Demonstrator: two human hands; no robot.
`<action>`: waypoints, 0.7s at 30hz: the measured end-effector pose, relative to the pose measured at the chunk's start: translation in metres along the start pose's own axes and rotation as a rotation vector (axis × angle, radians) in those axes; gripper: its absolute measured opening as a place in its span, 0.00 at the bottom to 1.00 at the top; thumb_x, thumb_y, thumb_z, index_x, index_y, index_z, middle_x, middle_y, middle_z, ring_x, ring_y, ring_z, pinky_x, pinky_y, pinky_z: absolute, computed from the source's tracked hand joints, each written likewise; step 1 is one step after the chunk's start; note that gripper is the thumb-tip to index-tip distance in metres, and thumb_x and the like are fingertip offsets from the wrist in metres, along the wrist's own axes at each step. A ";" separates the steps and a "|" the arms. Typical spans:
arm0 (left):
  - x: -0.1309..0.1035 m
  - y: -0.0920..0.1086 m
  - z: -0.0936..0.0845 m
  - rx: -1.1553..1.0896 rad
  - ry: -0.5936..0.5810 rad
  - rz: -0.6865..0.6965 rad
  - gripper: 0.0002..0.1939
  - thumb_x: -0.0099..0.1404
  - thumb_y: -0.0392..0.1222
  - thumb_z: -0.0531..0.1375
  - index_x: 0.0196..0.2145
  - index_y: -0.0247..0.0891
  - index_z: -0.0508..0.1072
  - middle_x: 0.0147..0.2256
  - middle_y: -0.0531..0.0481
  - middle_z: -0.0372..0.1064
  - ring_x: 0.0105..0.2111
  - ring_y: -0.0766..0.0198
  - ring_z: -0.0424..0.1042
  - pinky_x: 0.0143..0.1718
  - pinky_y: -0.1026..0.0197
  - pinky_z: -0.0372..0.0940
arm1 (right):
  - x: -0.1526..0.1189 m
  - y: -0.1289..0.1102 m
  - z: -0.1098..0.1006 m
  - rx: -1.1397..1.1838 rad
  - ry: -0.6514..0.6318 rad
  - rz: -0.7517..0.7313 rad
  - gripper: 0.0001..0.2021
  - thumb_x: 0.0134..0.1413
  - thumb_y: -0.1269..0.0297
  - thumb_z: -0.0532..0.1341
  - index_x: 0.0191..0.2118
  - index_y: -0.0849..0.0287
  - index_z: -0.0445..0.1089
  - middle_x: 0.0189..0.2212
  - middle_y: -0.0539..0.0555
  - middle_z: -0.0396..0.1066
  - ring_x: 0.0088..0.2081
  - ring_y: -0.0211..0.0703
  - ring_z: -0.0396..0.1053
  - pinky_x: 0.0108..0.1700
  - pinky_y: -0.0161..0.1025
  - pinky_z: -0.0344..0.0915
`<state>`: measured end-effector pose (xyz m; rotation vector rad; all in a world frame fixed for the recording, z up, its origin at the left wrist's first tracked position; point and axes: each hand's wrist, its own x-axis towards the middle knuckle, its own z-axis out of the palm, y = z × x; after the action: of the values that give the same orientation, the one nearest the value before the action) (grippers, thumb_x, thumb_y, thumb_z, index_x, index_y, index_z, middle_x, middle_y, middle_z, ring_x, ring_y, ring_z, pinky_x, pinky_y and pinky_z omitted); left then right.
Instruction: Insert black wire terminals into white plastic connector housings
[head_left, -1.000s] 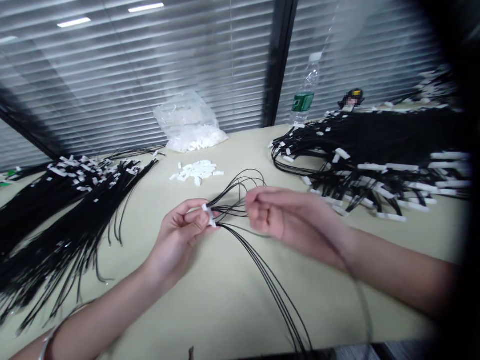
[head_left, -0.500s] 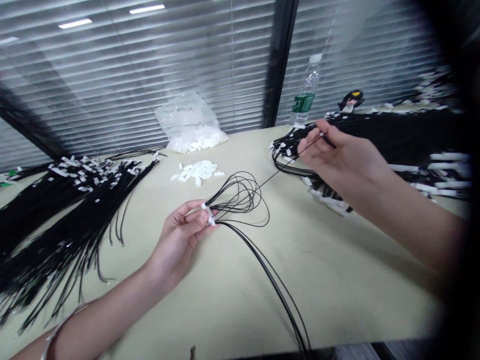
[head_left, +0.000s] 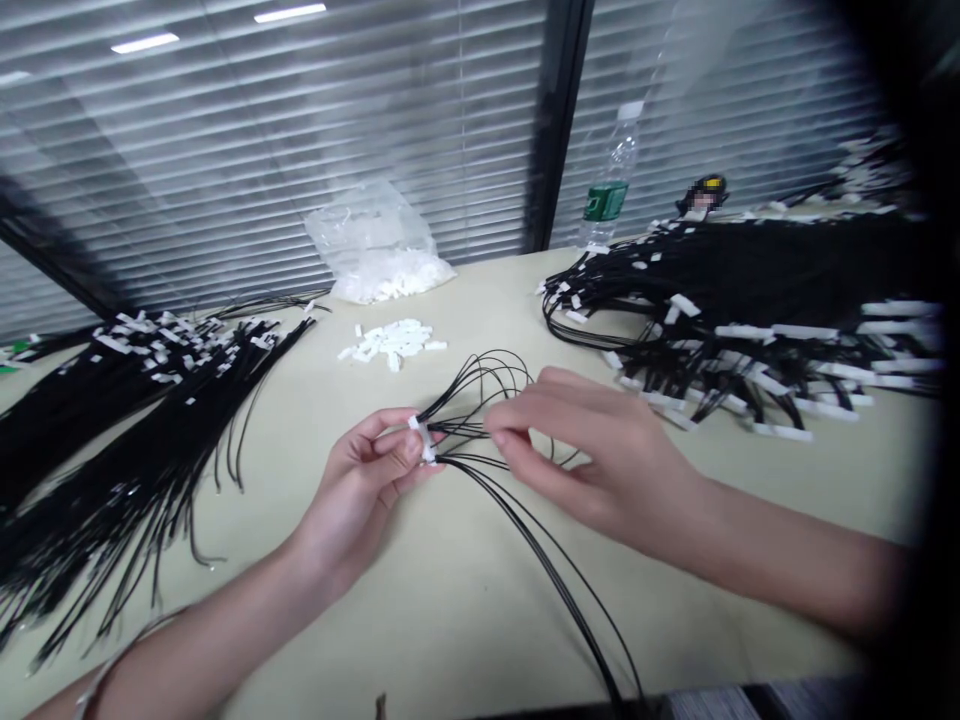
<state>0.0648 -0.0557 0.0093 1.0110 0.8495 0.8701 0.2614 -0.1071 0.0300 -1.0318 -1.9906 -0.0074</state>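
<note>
My left hand (head_left: 375,465) pinches a small white plastic connector (head_left: 427,440) between thumb and fingers. Thin black wires (head_left: 466,372) fan out from the connector's right side; some curl into loops, while a longer bundle (head_left: 551,565) trails down over the table's front edge. Just right of the connector, my right hand (head_left: 592,440) has thumb and forefinger closed on a black wire among the loops. The wire's tip is hidden by the fingers, and part of the loops lies behind that hand.
Loose white connectors (head_left: 397,342) lie in a pile before a clear plastic bag (head_left: 382,255) of more. Black wire bundles spread at left (head_left: 172,430) and right (head_left: 787,270). A water bottle (head_left: 609,190) and a small figurine (head_left: 703,196) stand at the back.
My right hand has come down and left from its raised spot by the bottle to beside the connector. The wire stretched up to it is no longer taut. My left hand barely moved.
</note>
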 end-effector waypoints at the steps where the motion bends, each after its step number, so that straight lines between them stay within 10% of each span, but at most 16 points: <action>1: -0.001 0.000 0.001 -0.010 -0.004 -0.002 0.09 0.56 0.33 0.63 0.36 0.38 0.73 0.30 0.52 0.73 0.33 0.69 0.71 0.39 0.66 0.68 | -0.001 -0.002 0.001 -0.027 -0.010 -0.022 0.05 0.53 0.76 0.56 0.34 0.62 0.67 0.25 0.48 0.66 0.28 0.32 0.58 0.33 0.33 0.58; 21: -0.006 0.002 0.005 -0.016 -0.012 -0.008 0.08 0.57 0.33 0.63 0.36 0.39 0.73 0.28 0.53 0.74 0.33 0.69 0.72 0.37 0.68 0.69 | -0.005 0.006 0.000 -0.366 0.023 -0.210 0.04 0.52 0.74 0.58 0.27 0.62 0.67 0.21 0.49 0.63 0.26 0.36 0.55 0.29 0.38 0.57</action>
<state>0.0666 -0.0624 0.0142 0.9974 0.8345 0.8624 0.2663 -0.1066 0.0242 -1.0339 -2.1142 -0.5107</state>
